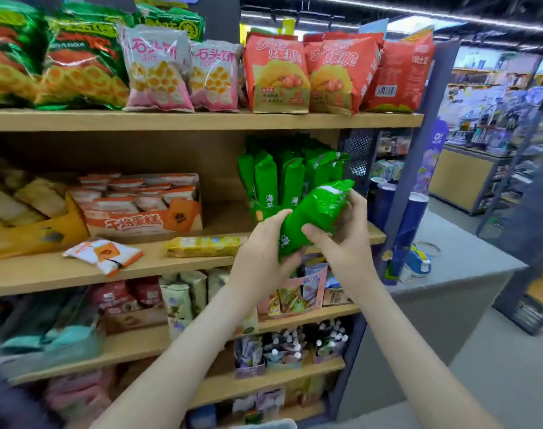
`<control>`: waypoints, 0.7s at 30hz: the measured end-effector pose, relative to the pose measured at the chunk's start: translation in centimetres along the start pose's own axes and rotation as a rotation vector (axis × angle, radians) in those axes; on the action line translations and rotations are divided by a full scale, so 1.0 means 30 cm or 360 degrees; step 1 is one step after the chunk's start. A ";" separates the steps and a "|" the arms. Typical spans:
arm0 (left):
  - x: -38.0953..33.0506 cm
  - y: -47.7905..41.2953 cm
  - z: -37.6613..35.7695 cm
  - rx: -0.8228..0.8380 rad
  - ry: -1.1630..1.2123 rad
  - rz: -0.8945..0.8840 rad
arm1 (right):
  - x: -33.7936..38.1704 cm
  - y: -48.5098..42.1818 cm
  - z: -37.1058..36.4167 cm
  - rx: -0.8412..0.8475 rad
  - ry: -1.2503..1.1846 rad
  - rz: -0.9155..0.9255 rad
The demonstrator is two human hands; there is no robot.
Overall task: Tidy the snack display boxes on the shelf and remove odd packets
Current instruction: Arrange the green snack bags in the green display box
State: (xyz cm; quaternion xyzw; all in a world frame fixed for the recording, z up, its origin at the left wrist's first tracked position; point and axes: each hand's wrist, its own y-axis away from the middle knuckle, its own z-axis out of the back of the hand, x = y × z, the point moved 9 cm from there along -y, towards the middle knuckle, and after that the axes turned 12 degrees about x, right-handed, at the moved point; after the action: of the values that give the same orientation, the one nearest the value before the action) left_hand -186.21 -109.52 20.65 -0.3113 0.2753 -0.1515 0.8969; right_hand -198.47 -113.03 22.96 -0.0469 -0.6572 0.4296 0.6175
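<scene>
I am holding a green packet in both hands: my left hand is gripping its lower end and my right hand is curling round its side, just in front of the green display box. A white-and-orange packet and a yellow packet are lying loose on the shelf, so I judge most of the tidying is waiting.

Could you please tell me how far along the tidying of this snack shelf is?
Looks done: the boxed green packets stand upright in a row. In hand: the left hand and right hand both grip a single green packet in front of them. Left: a white-and-orange packet and a yellow packet lie loose on the shelf board, outside the orange display box.
</scene>
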 end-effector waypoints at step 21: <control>0.311 0.814 -0.155 0.0559 0.0865 0.1489 | -0.474 0.293 -0.408 0.0862 0.0191 -0.1007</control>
State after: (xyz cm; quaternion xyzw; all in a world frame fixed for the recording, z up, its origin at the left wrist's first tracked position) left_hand -179.00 -97.30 -1.81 0.0477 0.5753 0.1437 0.8038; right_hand -188.85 -109.73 4.91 0.2964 -0.4652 0.3726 0.7463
